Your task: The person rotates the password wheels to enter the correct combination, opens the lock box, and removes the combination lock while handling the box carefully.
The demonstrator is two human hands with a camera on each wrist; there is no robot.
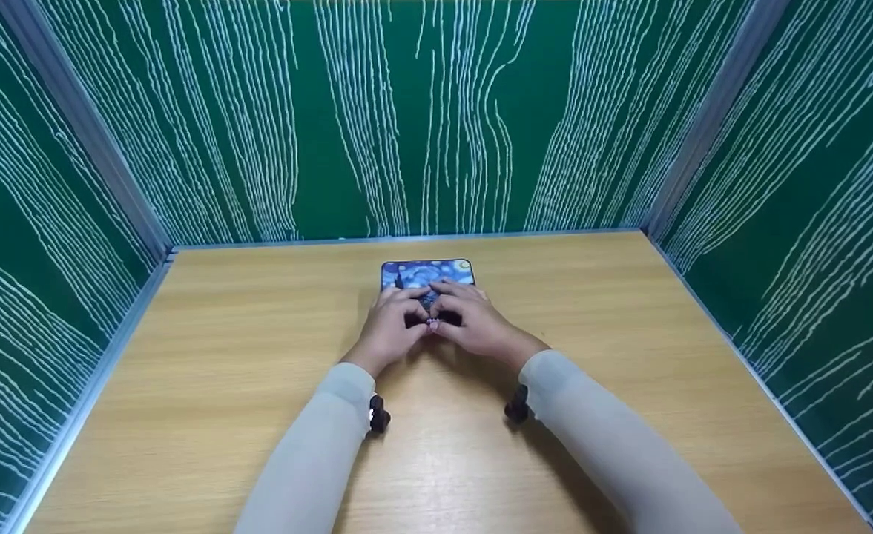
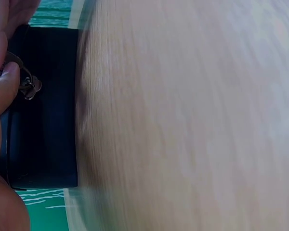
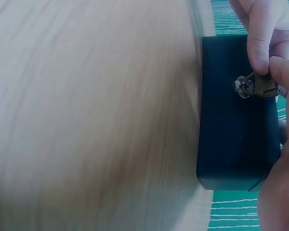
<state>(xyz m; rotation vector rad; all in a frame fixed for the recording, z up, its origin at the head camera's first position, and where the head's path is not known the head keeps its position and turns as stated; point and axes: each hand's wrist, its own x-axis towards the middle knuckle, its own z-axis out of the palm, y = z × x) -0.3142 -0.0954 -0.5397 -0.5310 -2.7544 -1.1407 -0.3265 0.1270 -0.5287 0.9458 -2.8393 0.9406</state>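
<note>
A dark box (image 3: 231,139) stands on the table, its lid (image 1: 429,271) printed with a blue swirling night-sky picture. On its front is a metal hasp (image 3: 242,86) with a small brass padlock (image 3: 267,86) at it. My left hand (image 1: 394,324) pinches the padlock between thumb and fingers from the left. From the right my right hand (image 1: 481,324) pinches it too, and the thumbs nearly meet. Other fingers of both hands rest on the lid. The padlock's shackle (image 2: 26,72) shows in the left wrist view; I cannot tell whether it is fastened.
The box sits near the far side of a wooden table (image 1: 258,334). Green walls (image 1: 481,111) with white wavy lines rise behind and on both sides, joined by grey metal posts (image 1: 710,119). Dark wrist devices (image 1: 378,414) hang below both sleeves.
</note>
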